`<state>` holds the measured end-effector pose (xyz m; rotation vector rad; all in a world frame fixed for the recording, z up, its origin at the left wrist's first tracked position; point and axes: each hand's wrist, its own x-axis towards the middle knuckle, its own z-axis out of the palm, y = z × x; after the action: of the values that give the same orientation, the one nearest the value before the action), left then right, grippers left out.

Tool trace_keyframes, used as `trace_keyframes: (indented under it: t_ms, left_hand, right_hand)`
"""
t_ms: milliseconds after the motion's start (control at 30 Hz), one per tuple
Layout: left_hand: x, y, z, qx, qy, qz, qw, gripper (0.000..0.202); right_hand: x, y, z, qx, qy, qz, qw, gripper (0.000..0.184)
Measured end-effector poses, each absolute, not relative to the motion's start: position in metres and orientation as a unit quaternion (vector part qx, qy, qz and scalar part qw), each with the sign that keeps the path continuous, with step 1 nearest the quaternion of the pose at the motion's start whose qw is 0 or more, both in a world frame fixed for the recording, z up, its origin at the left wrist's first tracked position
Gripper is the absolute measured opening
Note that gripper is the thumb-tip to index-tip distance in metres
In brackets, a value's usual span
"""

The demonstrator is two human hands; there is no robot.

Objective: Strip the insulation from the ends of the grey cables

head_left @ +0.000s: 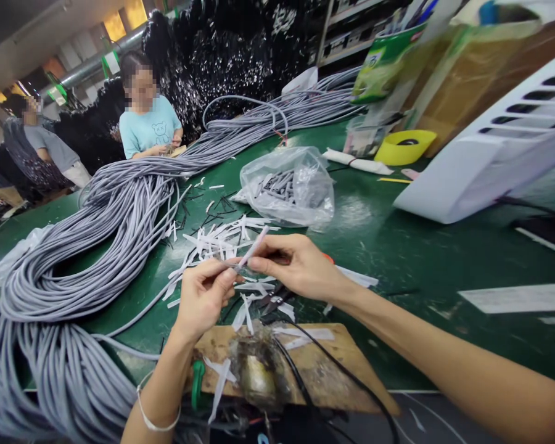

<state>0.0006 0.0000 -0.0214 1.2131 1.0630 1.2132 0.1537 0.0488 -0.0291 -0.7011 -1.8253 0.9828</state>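
My left hand (203,296) is closed in a pinch on the end of a thin grey cable (134,317) that runs off to the left over the green table (398,246). My right hand (296,265) is closed too, its fingers pinching a narrow white strip (254,246) that sticks up and to the right from where the two hands meet. Under the hands lies a scatter of white paper strips (217,240). Nearer to me is a worn wooden board (324,370) with a small metal device (256,373) and black wires on it.
A big bundle of grey cables (97,228) sweeps along the left and back of the table. A clear plastic bag (289,185) holds short grey pieces. At right are a white appliance (490,154), a yellow bowl (404,145) and cardboard boxes. Two people sit at the far left.
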Motion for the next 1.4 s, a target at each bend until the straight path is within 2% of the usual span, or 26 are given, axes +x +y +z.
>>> trace_keyframes:
  t_ms: [200, 267, 333, 433, 533, 600, 700, 800, 900, 967, 1200, 1300, 1400]
  left_hand:
    - [-0.001, 0.001, -0.024, 0.548, 0.447, 0.505, 0.495, 0.031]
    - [-0.001, 0.001, -0.024, 0.563, 0.453, 0.506, 0.471, 0.026]
    - [-0.001, 0.001, -0.025, 0.571, 0.466, 0.513, 0.44, 0.024]
    - [0.0, 0.001, -0.026, 0.567, 0.481, 0.528, 0.41, 0.023]
    - [0.001, 0.003, -0.028, 0.542, 0.476, 0.548, 0.424, 0.02]
    - [0.001, 0.004, -0.028, 0.522, 0.466, 0.561, 0.443, 0.02]
    - [0.002, 0.004, -0.028, 0.506, 0.455, 0.571, 0.46, 0.023]
    - [0.002, 0.004, -0.028, 0.501, 0.449, 0.576, 0.465, 0.026]
    - [0.002, 0.004, -0.028, 0.5, 0.453, 0.574, 0.464, 0.029]
    - [0.002, 0.003, -0.028, 0.504, 0.457, 0.571, 0.459, 0.029]
    - [0.005, 0.001, -0.029, 0.572, 0.473, 0.538, 0.399, 0.018]
    - [0.005, 0.0, -0.031, 0.629, 0.5, 0.499, 0.324, 0.014]
    - [0.005, 0.0, -0.033, 0.692, 0.506, 0.463, 0.224, 0.015]
  right_hand:
    - [0.142, 0.049, -0.04, -0.222, -0.626, 0.635, 0.395, 0.045]
    - [0.142, 0.047, -0.04, -0.216, -0.604, 0.652, 0.405, 0.044]
    - [0.145, 0.046, -0.035, -0.223, -0.591, 0.627, 0.456, 0.041]
    - [0.156, 0.046, -0.022, -0.236, -0.569, 0.568, 0.546, 0.039]
    - [0.168, 0.048, -0.012, -0.259, -0.53, 0.507, 0.628, 0.039]
    - [0.17, 0.047, -0.012, -0.31, -0.537, 0.425, 0.66, 0.037]
    - [0.164, 0.041, -0.018, -0.376, -0.629, 0.247, 0.634, 0.027]
    - [0.153, 0.034, -0.026, -0.35, -0.745, 0.073, 0.562, 0.016]
    - [0.149, 0.031, -0.031, -0.336, -0.782, -0.066, 0.521, 0.018]
    - [0.149, 0.033, -0.032, -0.342, -0.779, -0.095, 0.516, 0.019]
    - [0.149, 0.034, -0.032, -0.319, -0.796, 0.043, 0.512, 0.013]
    - [0.148, 0.033, -0.032, -0.332, -0.784, 0.097, 0.516, 0.013]
    - [0.147, 0.031, -0.029, -0.346, -0.757, 0.205, 0.514, 0.014]
